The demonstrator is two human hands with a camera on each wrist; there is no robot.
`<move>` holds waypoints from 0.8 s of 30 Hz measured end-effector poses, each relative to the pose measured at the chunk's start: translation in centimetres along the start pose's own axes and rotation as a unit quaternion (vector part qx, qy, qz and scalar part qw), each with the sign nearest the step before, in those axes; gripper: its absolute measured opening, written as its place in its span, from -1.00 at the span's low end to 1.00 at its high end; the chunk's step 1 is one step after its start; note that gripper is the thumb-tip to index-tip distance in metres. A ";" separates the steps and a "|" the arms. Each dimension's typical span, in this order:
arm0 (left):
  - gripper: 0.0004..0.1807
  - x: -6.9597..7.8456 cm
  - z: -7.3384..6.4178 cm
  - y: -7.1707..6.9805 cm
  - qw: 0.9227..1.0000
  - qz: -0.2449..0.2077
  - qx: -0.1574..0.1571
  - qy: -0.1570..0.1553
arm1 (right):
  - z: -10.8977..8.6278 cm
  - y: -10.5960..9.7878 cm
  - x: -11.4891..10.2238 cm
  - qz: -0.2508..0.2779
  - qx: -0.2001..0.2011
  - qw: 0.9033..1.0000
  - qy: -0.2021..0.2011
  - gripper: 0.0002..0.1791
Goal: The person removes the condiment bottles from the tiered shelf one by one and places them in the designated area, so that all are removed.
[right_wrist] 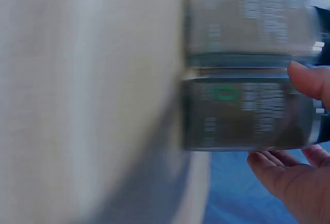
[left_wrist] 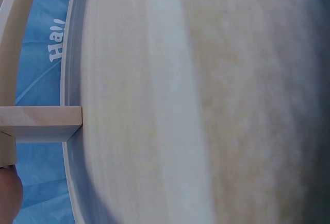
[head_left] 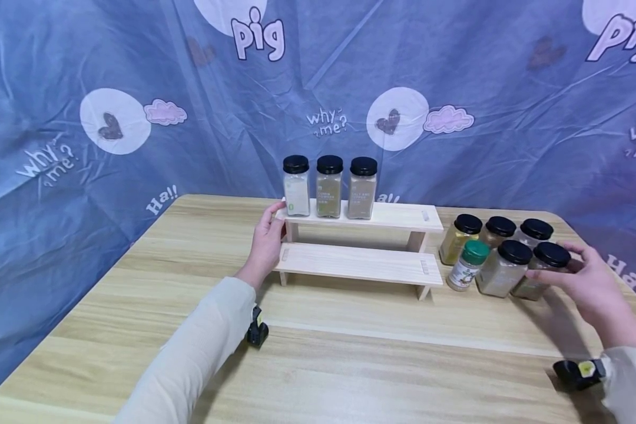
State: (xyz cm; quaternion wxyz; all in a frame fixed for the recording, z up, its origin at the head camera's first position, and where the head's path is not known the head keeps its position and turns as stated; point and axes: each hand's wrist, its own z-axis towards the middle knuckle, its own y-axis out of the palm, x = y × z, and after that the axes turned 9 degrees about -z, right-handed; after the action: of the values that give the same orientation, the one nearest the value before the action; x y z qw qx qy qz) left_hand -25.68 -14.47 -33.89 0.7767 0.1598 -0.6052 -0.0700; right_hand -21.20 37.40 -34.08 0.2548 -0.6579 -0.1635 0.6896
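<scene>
My left hand (head_left: 267,240) grips the left end of the upper shelf of a two-step wooden rack (head_left: 350,262). In the left wrist view, only part of a finger (left_wrist: 9,195) shows beside a wooden support (left_wrist: 38,117). At the right, my right hand (head_left: 596,288) holds a square glass spice jar (right_wrist: 232,116) with dark brown contents and a black lid (head_left: 552,254). Its thumb (right_wrist: 309,82) lies at the jar's shoulder on one side, the fingers along the opposite side. The jar stands upright on the table.
Three black-lidded jars, one pale (head_left: 297,191), one olive (head_left: 328,194) and one brownish (head_left: 361,194), stand on the upper shelf. Beside the held jar are a beige jar (head_left: 500,277), a green-capped bottle (head_left: 463,274), a yellow jar (head_left: 453,244) and others behind. A blue printed cloth (head_left: 244,118) hangs behind.
</scene>
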 end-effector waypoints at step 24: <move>-0.62 -0.1 0.2 -0.1 1.000 0.007 0.005 -0.006 | -1.0 0.2 -13.0 0.092 0.088 0.989 -0.080 -0.36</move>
State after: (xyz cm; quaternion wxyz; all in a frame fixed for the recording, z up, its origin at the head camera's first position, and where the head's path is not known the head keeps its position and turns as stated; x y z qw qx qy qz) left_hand -25.91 -14.53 -34.00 0.7727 0.1590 -0.6113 -0.0622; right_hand -20.22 29.78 -23.53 0.2332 -0.5876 -0.0614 0.7724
